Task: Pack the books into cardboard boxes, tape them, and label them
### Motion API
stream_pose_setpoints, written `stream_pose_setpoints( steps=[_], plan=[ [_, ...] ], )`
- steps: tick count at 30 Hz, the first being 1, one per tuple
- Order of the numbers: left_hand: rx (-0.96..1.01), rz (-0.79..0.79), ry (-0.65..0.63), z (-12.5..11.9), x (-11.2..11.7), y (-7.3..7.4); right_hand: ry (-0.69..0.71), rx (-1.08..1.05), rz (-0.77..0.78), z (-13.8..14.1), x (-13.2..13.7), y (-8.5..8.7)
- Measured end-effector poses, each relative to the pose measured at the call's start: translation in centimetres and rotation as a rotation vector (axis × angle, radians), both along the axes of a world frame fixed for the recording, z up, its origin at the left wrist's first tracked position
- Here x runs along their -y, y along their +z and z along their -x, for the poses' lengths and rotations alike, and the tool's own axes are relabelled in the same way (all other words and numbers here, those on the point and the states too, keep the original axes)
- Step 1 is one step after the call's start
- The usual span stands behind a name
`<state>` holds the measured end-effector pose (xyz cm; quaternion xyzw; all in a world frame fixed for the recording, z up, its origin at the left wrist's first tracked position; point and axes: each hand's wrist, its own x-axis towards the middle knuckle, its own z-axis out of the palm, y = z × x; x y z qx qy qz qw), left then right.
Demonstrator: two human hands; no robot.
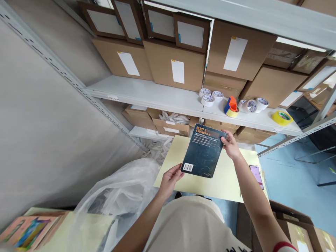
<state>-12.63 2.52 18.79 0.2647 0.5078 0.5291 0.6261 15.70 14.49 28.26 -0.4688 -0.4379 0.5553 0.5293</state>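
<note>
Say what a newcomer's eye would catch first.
Likely the dark book, held at opposite corners by the left hand and right hand above the pale yellow table. Next, perhaps, the bright orange tape dispenser on the shelf ahead and the whitish plastic bag at left.

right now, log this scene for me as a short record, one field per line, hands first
left hand: grips the book at its lower left corner
right hand: grips the book near its upper right corner
book: dark cover, barcode at lower left, held above the table
phone: on the table's right side, screen lit
shelf: cardboard boxes, white tape rolls, yellow tape roll
left of table: plastic bag
</note>
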Motion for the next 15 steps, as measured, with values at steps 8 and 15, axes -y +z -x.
stream_pose_setpoints(
  steps=[8, 15],
  plan=[
    [0.213, 0.098, 0.064, 0.1, -0.1, -0.3, 0.132, -0.033, -0.036, -0.5, 0.5, 0.1],
    [0.379, 0.264, -0.187, 0.0, 0.4, -0.7, 0.170, 0.265, -0.433, -0.5, -0.3, 2.7]
  ],
)
